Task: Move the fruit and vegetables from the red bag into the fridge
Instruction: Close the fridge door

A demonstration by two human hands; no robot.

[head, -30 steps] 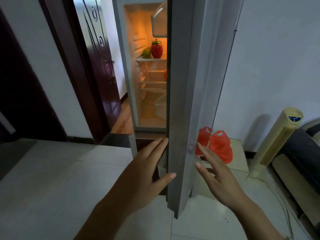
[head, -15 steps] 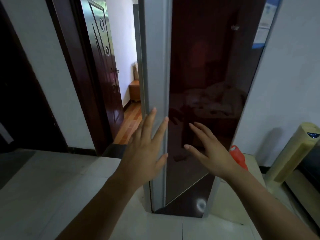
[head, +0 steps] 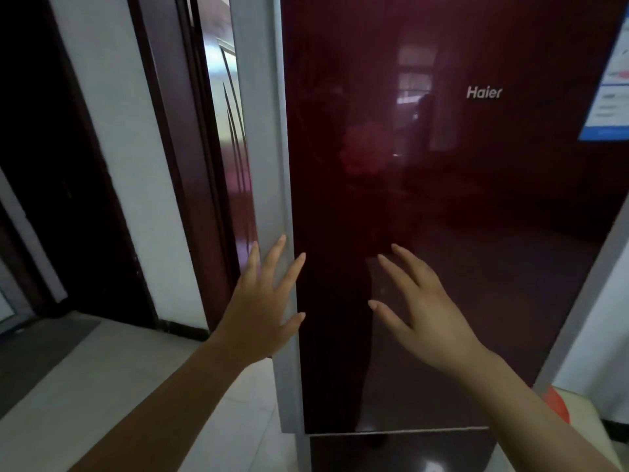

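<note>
Two hands are up in front of the fridge door (head: pixel 442 216) on my feed, both bare, both holding nothing. The left hand (head: pixel 262 308) has its fingers straight and spread. It lies over the grey edge (head: pixel 265 148) on the door's left side, with the thumb tip reaching onto the dark red glass. The right hand (head: pixel 425 315) is spread as well, its fingers slightly bent, in front of the glass near the left hand. I cannot tell from here whether either palm touches the door.

The door fills most of my view. It is glossy and throws back a dim reflection of a room, with a Haier logo (head: pixel 483 93) at upper right and a blue-and-white label (head: pixel 612 80) at the right edge. Under a thin seam, a second dark red panel (head: pixel 401 451) begins. The door hides the inside, so I cannot see any fruit or vegetables.

Of the bag (head: pixel 556 403) I get only a red sliver, low on the right. It sits past the right forearm, just beside the fridge's lower right corner, on a pale surface (head: pixel 592 420).

Left of the grey edge, a narrow gap shows a dark wooden room door (head: pixel 235 165). Beyond it are a dark frame and a white wall (head: pixel 129 148). Pale floor tiles (head: pixel 85 386) run under the left forearm.
</note>
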